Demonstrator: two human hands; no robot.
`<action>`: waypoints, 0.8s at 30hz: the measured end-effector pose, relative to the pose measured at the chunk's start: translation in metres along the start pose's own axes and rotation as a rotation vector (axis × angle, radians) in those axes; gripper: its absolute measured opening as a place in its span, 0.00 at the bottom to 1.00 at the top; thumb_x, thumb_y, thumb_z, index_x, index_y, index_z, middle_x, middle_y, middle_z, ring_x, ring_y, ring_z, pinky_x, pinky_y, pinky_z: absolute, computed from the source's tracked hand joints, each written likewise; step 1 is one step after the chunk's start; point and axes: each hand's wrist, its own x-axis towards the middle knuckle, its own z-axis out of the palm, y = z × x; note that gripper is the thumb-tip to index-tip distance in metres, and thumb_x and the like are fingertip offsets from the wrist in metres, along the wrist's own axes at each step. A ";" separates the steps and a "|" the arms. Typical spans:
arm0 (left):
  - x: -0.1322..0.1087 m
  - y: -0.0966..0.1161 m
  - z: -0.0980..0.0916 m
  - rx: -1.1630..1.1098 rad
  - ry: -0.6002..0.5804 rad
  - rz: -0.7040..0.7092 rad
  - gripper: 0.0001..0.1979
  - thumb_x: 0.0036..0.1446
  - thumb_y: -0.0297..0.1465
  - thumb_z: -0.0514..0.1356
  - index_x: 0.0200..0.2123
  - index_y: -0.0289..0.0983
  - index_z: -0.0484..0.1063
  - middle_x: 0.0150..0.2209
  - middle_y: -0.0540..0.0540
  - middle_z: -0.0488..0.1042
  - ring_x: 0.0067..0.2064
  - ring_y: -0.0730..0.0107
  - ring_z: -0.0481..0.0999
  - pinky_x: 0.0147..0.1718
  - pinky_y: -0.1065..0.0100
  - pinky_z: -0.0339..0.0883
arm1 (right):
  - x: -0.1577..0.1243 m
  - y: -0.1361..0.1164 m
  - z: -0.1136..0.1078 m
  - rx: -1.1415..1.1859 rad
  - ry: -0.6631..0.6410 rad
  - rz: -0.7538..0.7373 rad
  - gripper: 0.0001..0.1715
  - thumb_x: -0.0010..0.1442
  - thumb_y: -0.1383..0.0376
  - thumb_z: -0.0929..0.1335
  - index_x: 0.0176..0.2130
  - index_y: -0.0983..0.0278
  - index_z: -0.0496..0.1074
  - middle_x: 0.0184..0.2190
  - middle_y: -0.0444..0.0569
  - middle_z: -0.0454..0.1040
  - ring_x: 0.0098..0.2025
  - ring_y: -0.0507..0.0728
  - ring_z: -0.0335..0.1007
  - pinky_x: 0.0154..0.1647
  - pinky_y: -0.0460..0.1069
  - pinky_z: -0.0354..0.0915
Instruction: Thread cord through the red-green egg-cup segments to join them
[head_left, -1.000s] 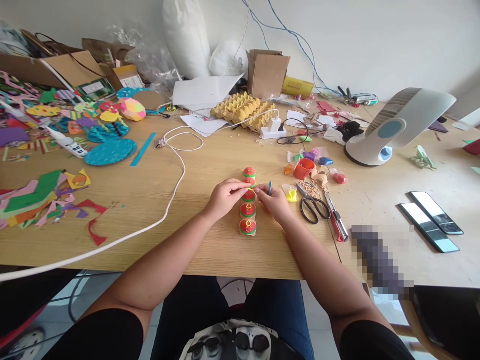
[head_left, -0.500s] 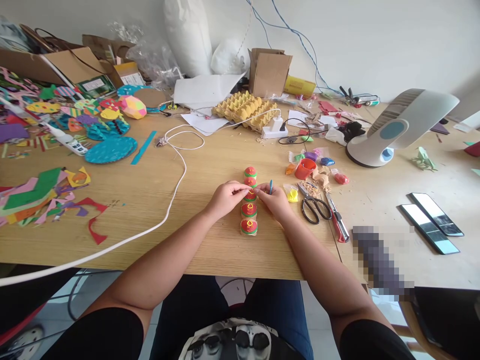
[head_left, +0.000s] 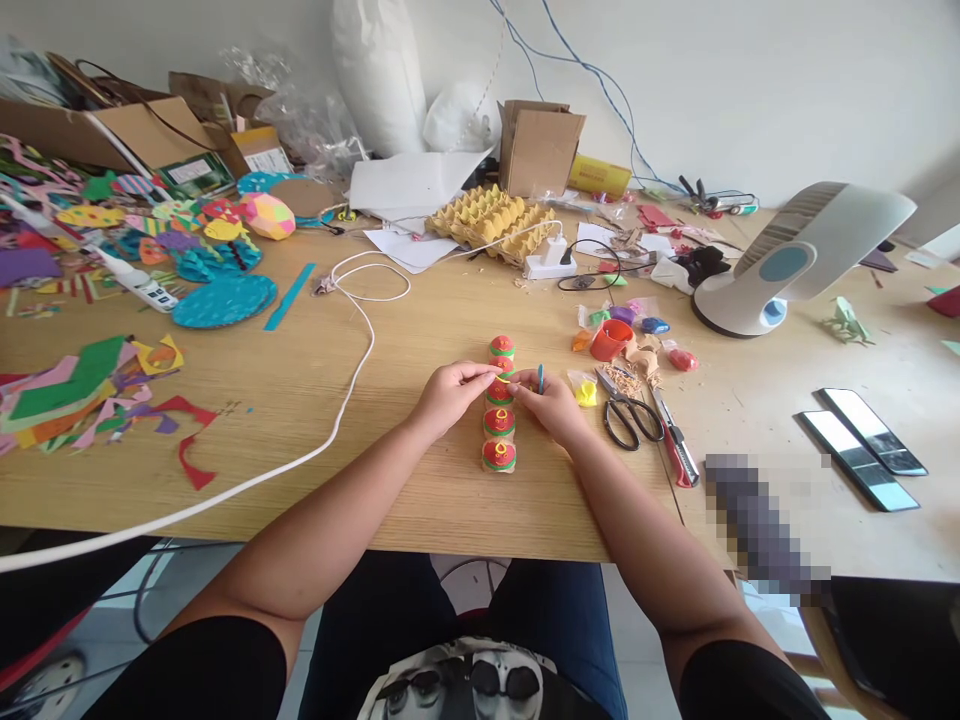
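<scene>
A row of egg-carton cups covered in red and green clay [head_left: 499, 455] runs away from me on the table, the nearer ones bearing yellow loops and small faces. Over the middle of the row, a thin yellow clay strip [head_left: 502, 379] stretches between my fingertips. My left hand [head_left: 448, 396] pinches its left end. At the other end, my right hand [head_left: 553, 405] pinches the strip, and a small blue tool [head_left: 541, 376] sticks up between its fingers. The hands partly cover the farther cups.
Right of my hand lie a bag of yellow clay [head_left: 585, 390], scissors [head_left: 626, 410], a box cutter [head_left: 676, 440] and an orange cup [head_left: 611, 340]. A white fan [head_left: 795, 260] stands back right. Paper scraps [head_left: 82, 390] and a white cable [head_left: 330, 425] lie leftward.
My fingertips have drawn slightly apart, and more of the yellow clay strip now shows between them. The cups stay in place.
</scene>
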 end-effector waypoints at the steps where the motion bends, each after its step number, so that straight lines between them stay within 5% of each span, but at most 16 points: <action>1: 0.000 0.000 0.000 -0.018 -0.004 -0.009 0.16 0.60 0.41 0.64 0.45 0.39 0.82 0.49 0.43 0.82 0.55 0.56 0.78 0.56 0.59 0.69 | 0.000 0.000 0.000 0.017 -0.005 0.003 0.21 0.53 0.49 0.74 0.37 0.63 0.76 0.22 0.41 0.66 0.24 0.50 0.53 0.26 0.48 0.49; 9: -0.001 0.000 -0.002 0.093 -0.049 0.055 0.15 0.62 0.41 0.63 0.47 0.41 0.82 0.49 0.44 0.81 0.53 0.59 0.78 0.54 0.61 0.70 | 0.003 0.004 0.000 0.022 0.049 0.024 0.21 0.54 0.48 0.72 0.35 0.63 0.74 0.20 0.38 0.59 0.23 0.49 0.47 0.25 0.48 0.46; 18: 0.001 -0.002 -0.001 0.100 -0.056 0.027 0.13 0.62 0.37 0.62 0.46 0.42 0.82 0.50 0.44 0.81 0.54 0.60 0.77 0.55 0.61 0.69 | 0.004 0.007 0.004 -0.069 0.102 -0.048 0.17 0.55 0.52 0.72 0.35 0.63 0.74 0.26 0.42 0.70 0.28 0.52 0.59 0.32 0.48 0.56; 24: -0.001 0.000 0.000 0.072 -0.048 -0.016 0.13 0.60 0.37 0.63 0.46 0.40 0.82 0.49 0.43 0.81 0.53 0.59 0.78 0.54 0.60 0.70 | 0.006 0.010 0.004 -0.108 0.103 -0.046 0.17 0.54 0.51 0.72 0.35 0.63 0.76 0.27 0.43 0.71 0.28 0.52 0.59 0.31 0.48 0.56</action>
